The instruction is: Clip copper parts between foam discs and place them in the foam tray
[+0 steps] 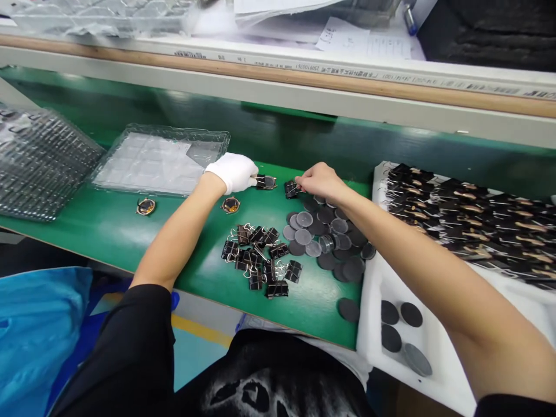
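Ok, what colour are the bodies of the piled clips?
Black; the piled clips show best in the head view.

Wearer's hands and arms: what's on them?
Left hand: plain white glove, cuff ending at the wrist. Right hand: no glove. Both forearms bare; left black sleeve ends near the elbow, right black sleeve barely in frame.

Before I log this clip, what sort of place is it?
Probably a factory assembly bench, judging by the green work surface, the loose black binder clips, and the white foam tray holding rows of clipped parts.
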A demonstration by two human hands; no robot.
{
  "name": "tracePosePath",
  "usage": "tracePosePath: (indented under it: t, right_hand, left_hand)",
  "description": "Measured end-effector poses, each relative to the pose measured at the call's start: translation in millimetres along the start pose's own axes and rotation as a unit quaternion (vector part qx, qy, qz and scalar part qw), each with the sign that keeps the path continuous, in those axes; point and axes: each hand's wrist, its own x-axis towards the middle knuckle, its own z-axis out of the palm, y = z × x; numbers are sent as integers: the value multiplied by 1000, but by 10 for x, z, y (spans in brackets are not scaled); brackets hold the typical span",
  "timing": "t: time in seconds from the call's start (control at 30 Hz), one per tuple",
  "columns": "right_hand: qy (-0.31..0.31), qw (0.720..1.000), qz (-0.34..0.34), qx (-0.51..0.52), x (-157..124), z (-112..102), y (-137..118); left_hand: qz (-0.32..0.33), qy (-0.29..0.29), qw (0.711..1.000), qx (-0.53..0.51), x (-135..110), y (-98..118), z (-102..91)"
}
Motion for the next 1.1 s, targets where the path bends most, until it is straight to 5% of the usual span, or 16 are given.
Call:
tracePosePath:
  t: [0.07,0.27,0.53,1.1]
  right_hand:
    - [2,1000,13,-11,40,26,-17]
    - [161,986,39,21,262,101,-224]
    - [88,995,44,-22,477,428,-90]
    - [109,993,31,-15,649,548,234]
  left_hand:
    - [11,-1,1000,-3,6,-1,14]
    - [8,-19,1000,7,5,59,-6]
    - [8,-35,999,7,-64,135,-78]
    - [47,-17,991,-123,20,144,111]
